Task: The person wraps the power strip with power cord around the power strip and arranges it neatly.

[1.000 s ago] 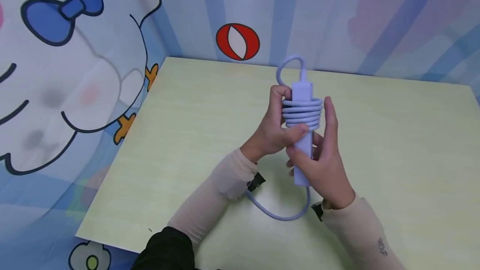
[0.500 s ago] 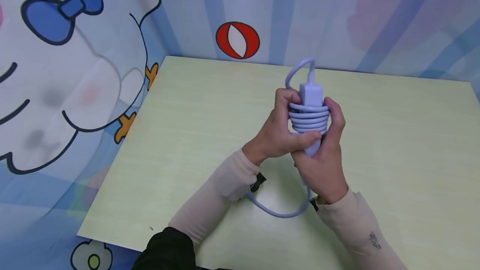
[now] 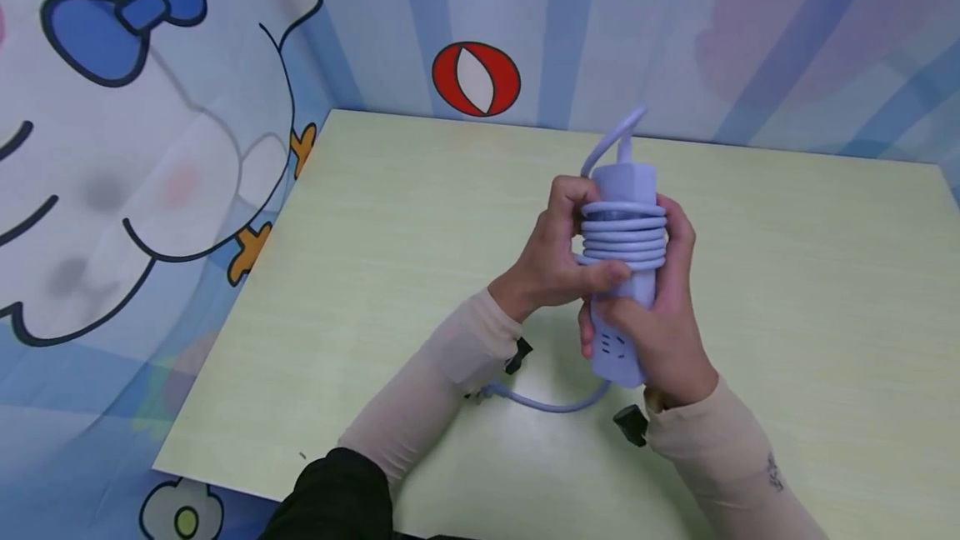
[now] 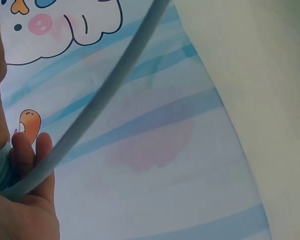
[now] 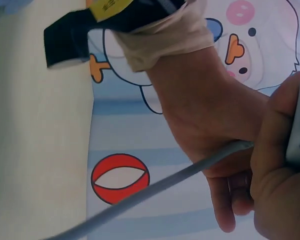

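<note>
A lavender power strip [image 3: 617,348] is held upright above the table between both hands, its outlet face partly showing at the lower end. Its cord [image 3: 624,237] is wound in several turns round the upper half, and one loop rises over the top end. The left hand [image 3: 551,257] grips the strip and coils from the left, thumb across the lowest turns. Lower down, the right hand [image 3: 663,332] holds the body, thumb across its front and fingers round the side. In the left wrist view a stretch of cord [image 4: 97,102] runs past the left fingers [image 4: 44,150].
A pale wooden table [image 3: 360,273] lies under the hands. Behind and to the left stand printed cartoon backdrops [image 3: 637,40]. A loose stretch of cord [image 3: 555,407] hangs below the strip toward the left wrist. Small black wrist cameras [image 3: 632,424] sit at both wrists.
The strip has shifted slightly right and turned, so its outlet face now shows. The right index finger, straight earlier, now bends against the coils. The cord loop on top leans further right.
</note>
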Demonstrator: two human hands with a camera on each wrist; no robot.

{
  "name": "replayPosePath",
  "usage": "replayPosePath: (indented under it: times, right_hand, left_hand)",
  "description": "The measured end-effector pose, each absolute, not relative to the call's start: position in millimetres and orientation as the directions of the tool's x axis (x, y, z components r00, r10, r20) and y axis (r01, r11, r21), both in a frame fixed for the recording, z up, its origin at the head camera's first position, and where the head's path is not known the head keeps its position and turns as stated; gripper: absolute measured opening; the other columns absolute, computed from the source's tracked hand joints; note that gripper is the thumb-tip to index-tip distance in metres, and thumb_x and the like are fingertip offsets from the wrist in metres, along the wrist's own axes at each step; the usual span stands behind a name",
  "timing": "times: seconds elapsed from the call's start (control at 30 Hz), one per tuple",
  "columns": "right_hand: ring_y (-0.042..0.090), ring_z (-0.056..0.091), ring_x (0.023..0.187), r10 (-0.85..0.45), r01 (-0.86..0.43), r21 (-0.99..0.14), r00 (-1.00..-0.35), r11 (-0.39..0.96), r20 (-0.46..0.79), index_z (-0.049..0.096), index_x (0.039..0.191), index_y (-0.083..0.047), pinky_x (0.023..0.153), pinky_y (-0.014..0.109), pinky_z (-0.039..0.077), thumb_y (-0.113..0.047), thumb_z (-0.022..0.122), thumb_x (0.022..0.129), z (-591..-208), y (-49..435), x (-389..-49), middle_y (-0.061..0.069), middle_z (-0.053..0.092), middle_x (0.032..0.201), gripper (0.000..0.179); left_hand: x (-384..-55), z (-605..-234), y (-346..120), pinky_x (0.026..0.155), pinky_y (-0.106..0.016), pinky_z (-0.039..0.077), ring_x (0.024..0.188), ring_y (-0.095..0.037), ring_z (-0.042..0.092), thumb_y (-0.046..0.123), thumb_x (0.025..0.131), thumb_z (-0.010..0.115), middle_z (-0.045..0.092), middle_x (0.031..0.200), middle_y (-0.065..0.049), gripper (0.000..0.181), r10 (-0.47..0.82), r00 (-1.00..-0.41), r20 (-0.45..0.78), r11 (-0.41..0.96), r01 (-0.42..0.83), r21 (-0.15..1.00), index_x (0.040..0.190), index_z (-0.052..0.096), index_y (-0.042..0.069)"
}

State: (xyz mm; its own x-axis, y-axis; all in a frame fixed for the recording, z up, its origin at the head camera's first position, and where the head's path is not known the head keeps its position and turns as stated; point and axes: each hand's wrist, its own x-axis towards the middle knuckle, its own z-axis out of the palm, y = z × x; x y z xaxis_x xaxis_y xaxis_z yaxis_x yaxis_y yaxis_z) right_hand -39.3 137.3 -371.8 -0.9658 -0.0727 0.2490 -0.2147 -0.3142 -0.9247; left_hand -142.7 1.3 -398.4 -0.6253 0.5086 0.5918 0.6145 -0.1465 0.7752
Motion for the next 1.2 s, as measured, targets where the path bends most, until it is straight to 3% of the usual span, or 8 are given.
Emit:
replayPosePath:
  times: [0.13, 0.23, 0.4, 0.57, 0.77, 0.9, 1.07, 1.2]
  right_hand:
    - [0.021, 0.064, 0.057, -0.126, -0.133, -0.91, -0.972, -0.393, 0.196, 0.02, 0.165, -0.033, 0.044, 0.037, 0.058, 0.019, 0.046, 0.088, -372.0, 141.8, -37.5, 0.007, 0.056, 0.128, 0.097]
    - [0.019, 0.067, 0.06, -0.173, -0.063, -0.886, -0.972, -0.459, 0.159, 0.02, 0.167, -0.037, 0.046, 0.036, 0.06, 0.016, 0.043, 0.092, -371.1, 144.2, -34.9, 0.005, 0.061, 0.119, 0.095]
    - [0.015, 0.069, 0.059, -0.221, -0.014, -0.853, -0.963, -0.522, 0.152, 0.019, 0.167, -0.037, 0.049, 0.032, 0.06, 0.012, 0.035, 0.095, -368.9, 146.3, -32.3, 0.003, 0.068, 0.102, 0.089]
    - [0.013, 0.071, 0.061, -0.278, 0.015, -0.805, -0.942, -0.594, 0.188, 0.025, 0.165, -0.034, 0.053, 0.028, 0.06, 0.011, 0.026, 0.095, -370.0, 148.7, -33.4, 0.004, 0.072, 0.099, 0.084]
    - [0.012, 0.073, 0.068, -0.368, 0.092, -0.7, -0.894, -0.709, 0.255, 0.04, 0.154, -0.017, 0.058, 0.026, 0.062, 0.009, 0.012, 0.095, -378.9, 153.6, -35.1, 0.005, 0.073, 0.104, 0.07]
    - [0.014, 0.075, 0.069, -0.37, 0.102, -0.679, -0.891, -0.727, 0.263, 0.042, 0.155, -0.015, 0.061, 0.027, 0.064, 0.008, 0.013, 0.098, -383.1, 153.8, -37.4, 0.005, 0.074, 0.105, 0.068]
    - [0.019, 0.079, 0.072, -0.342, 0.076, -0.803, -0.926, -0.591, 0.164, 0.026, 0.165, -0.027, 0.065, 0.038, 0.069, 0.006, 0.028, 0.107, -378.8, 154.2, -40.5, 0.005, 0.074, 0.1, 0.066]
    - [0.021, 0.079, 0.071, -0.152, -0.021, -0.971, -0.987, -0.239, 0.059, 0.007, 0.174, -0.035, 0.067, 0.04, 0.069, -0.001, 0.053, 0.11, -371.7, 152.8, -35.9, 0.008, 0.077, 0.103, 0.086]
  left_hand:
    - [-146.4, -404.8, 2.9, 0.086, -0.034, 0.061, 0.097, -0.041, 0.066, 0.093, 0.098, 0.048, 0.057, 0.11, -0.031, 0.094, 0.52, -0.594, 0.614, -0.158, 0.64, 0.752, 0.121, 0.027, 0.004]
    - [-150.6, -413.1, 4.8, 0.086, -0.035, 0.057, 0.096, -0.035, 0.064, 0.083, 0.107, 0.039, 0.054, 0.104, -0.024, 0.079, 0.51, -0.543, 0.667, -0.17, 0.697, 0.697, 0.122, 0.027, 0.006]
    - [-154.1, -419.1, 8.8, 0.093, -0.039, 0.047, 0.1, -0.036, 0.055, 0.069, 0.115, 0.032, 0.049, 0.103, -0.023, 0.064, 0.488, -0.478, 0.73, -0.212, 0.747, 0.63, 0.123, 0.025, 0.006]
    - [-154.0, -416.1, 11.2, 0.094, -0.04, 0.044, 0.098, -0.042, 0.052, 0.071, 0.114, 0.03, 0.05, 0.101, -0.028, 0.071, 0.488, -0.474, 0.733, -0.235, 0.738, 0.633, 0.124, 0.023, 0.002]
    - [-155.2, -417.5, 12.1, 0.099, -0.041, 0.045, 0.102, -0.045, 0.056, 0.074, 0.113, 0.028, 0.055, 0.104, -0.032, 0.077, 0.521, -0.495, 0.695, -0.236, 0.699, 0.675, 0.127, 0.022, -0.001]
    - [-156.8, -417.0, 11.0, 0.103, -0.04, 0.047, 0.107, -0.049, 0.058, 0.079, 0.11, 0.034, 0.055, 0.11, -0.036, 0.085, 0.552, -0.531, 0.643, -0.245, 0.633, 0.734, 0.129, 0.022, -0.003]
    - [-158.7, -414.9, 6.3, 0.097, -0.037, 0.053, 0.102, -0.049, 0.061, 0.079, 0.107, 0.043, 0.053, 0.109, -0.035, 0.088, 0.56, -0.563, 0.608, -0.263, 0.574, 0.775, 0.129, 0.024, -0.003]
    - [-157.8, -405.1, -6.5, 0.087, -0.031, 0.06, 0.095, -0.041, 0.068, 0.059, 0.109, 0.049, 0.061, 0.111, -0.032, 0.066, 0.584, -0.589, 0.559, -0.105, 0.628, 0.771, 0.132, 0.031, 0.0]
